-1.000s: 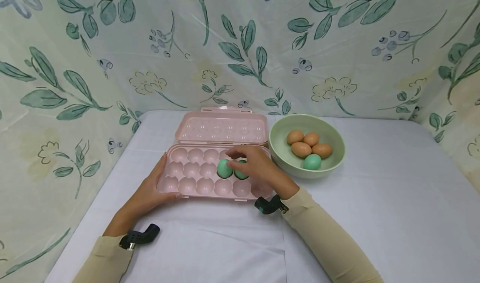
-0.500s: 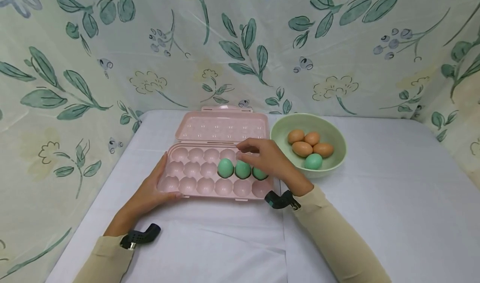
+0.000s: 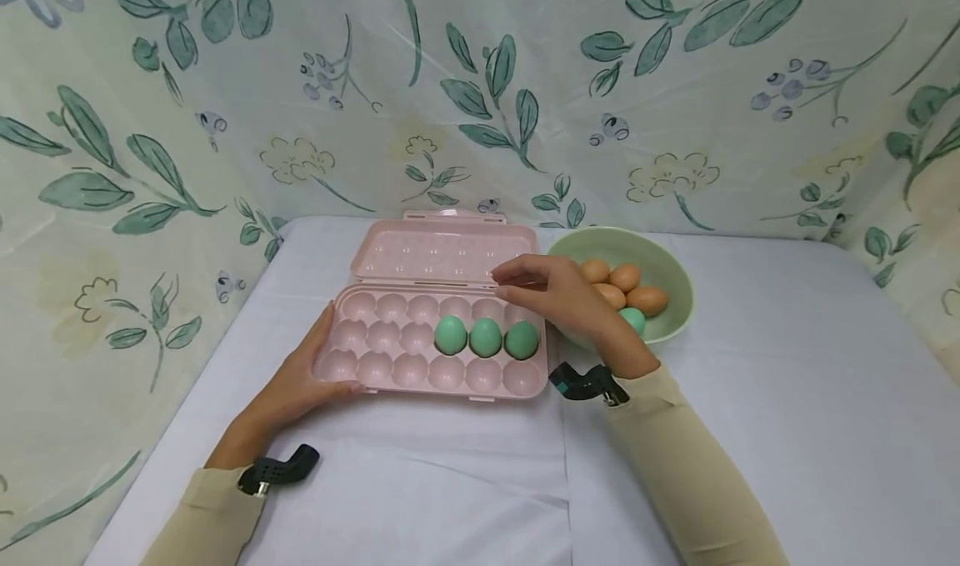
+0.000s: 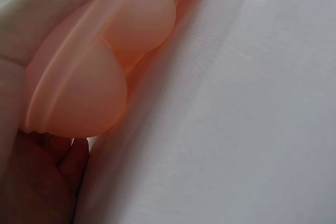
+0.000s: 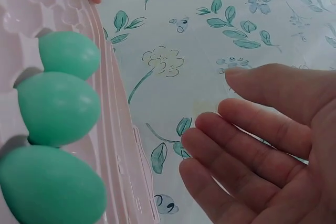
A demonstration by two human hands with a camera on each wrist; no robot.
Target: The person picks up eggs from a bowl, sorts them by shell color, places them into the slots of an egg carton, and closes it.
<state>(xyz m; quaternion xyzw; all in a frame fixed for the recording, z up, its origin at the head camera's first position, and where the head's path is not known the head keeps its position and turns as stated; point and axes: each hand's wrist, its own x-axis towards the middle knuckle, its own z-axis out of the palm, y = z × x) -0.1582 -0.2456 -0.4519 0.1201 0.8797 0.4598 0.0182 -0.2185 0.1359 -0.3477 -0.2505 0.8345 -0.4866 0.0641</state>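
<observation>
A pink egg carton lies with its lid folded back. Three green eggs sit side by side in the right half of its middle row. My left hand grips the carton's left end; in the left wrist view the thumb lies over the rim, with fingertips below. Holding nothing, my right hand hovers between the carton and the green bowl, partly covering the bowl. In the right wrist view its fingers are relaxed and apart from the eggs.
Inside the bowl are several brown eggs and one green egg, partly hidden by my right hand. A white cloth covers the table. Floral fabric hangs behind and on both sides.
My right hand has lifted away from the green eggs and moved right toward the bowl, uncovering the rightmost egg in the carton. The left hand and carton stay put.
</observation>
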